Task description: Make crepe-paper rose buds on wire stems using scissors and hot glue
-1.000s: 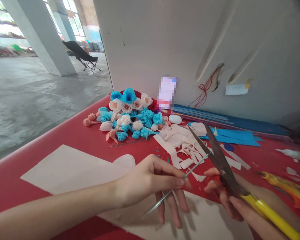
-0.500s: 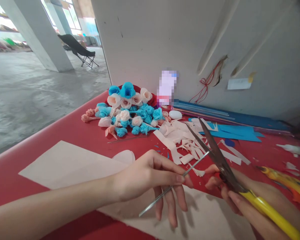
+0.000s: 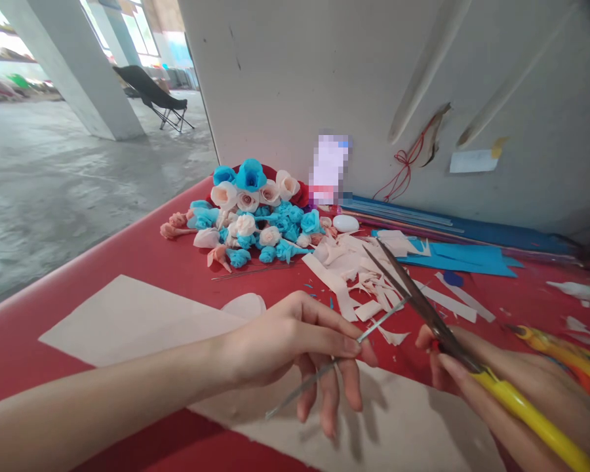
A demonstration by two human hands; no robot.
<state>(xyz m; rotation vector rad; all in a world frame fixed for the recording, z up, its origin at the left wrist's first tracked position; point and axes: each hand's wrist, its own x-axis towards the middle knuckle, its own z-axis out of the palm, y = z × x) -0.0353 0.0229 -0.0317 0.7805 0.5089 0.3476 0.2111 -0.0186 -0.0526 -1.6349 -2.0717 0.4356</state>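
Observation:
My left hand (image 3: 290, 344) pinches a thin silvery strip (image 3: 384, 318) between thumb and forefinger, its other fingers hanging loosely below. The strip slants from lower left up to the scissors. My right hand (image 3: 526, 383) is closed on scissors (image 3: 435, 321) with a yellow handle. Their blades stand slightly apart and point up and away, with the strip's upper end at the blades. Whether the blades touch it on both sides I cannot tell. Pale pink paper (image 3: 403, 419) lies beneath both hands, and another pale sheet (image 3: 128, 321) is at the left.
Blue, white and pink paper flowers (image 3: 255, 223) are heaped at the back. Beside them are pale paper scraps (image 3: 339, 275), blue paper (image 3: 462, 257) and a white oval object (image 3: 346, 224). A yellow tool (image 3: 555, 351) lies right on the red table (image 3: 177, 269). A white panel (image 3: 295, 78) rises behind.
The scissor blades have drawn closer together. My right hand has shifted slightly to the right, while my left hand stays nearly in place with the strip.

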